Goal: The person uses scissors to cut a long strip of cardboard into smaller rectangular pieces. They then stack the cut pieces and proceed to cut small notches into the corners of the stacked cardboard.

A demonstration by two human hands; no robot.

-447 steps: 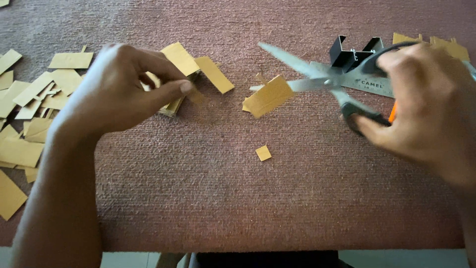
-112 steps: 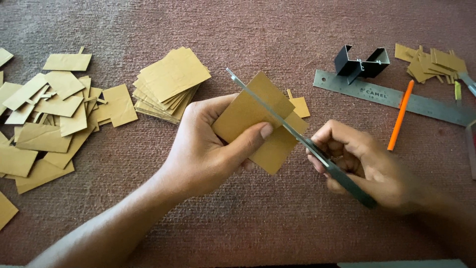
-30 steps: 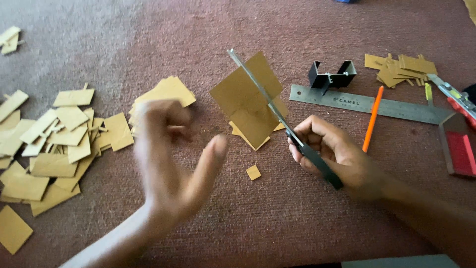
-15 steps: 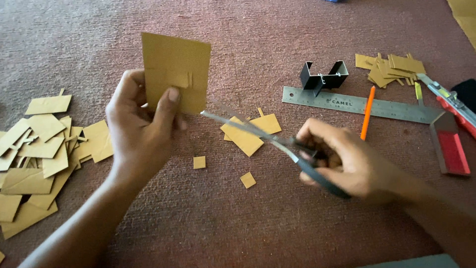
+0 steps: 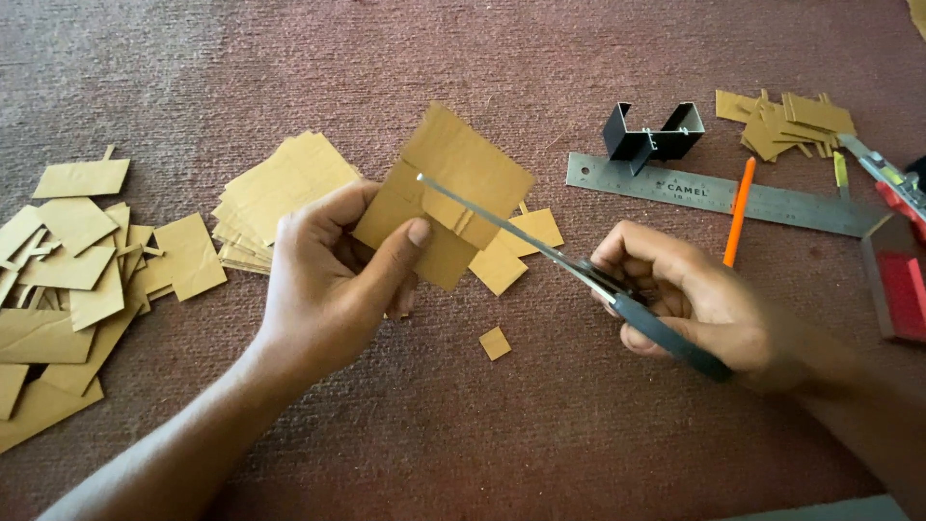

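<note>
My left hand point(image 5: 333, 280) pinches a tan cardboard piece point(image 5: 449, 188) just above the reddish-brown carpet, thumb across its lower face. In my right hand point(image 5: 699, 309) is a pair of scissors point(image 5: 569, 265) with dark handles. Their blades reach up and left across the cardboard's middle, where a cut slot shows. Beneath the piece lie a few cut cardboard rectangles point(image 5: 521, 246), and a small square offcut point(image 5: 495, 342) rests nearer me.
A neat stack of cardboard squares point(image 5: 275, 188) sits behind my left hand, with a loose pile point(image 5: 77, 280) at far left. A steel ruler point(image 5: 714, 193), an orange pencil point(image 5: 738, 212), a black metal bracket point(image 5: 651, 130), cardboard scraps point(image 5: 786, 121) and a red box point(image 5: 897, 280) lie at right.
My left hand has brought the cardboard down from held upright toward the scissors. The blades now cross the piece, and my right hand has shifted slightly left.
</note>
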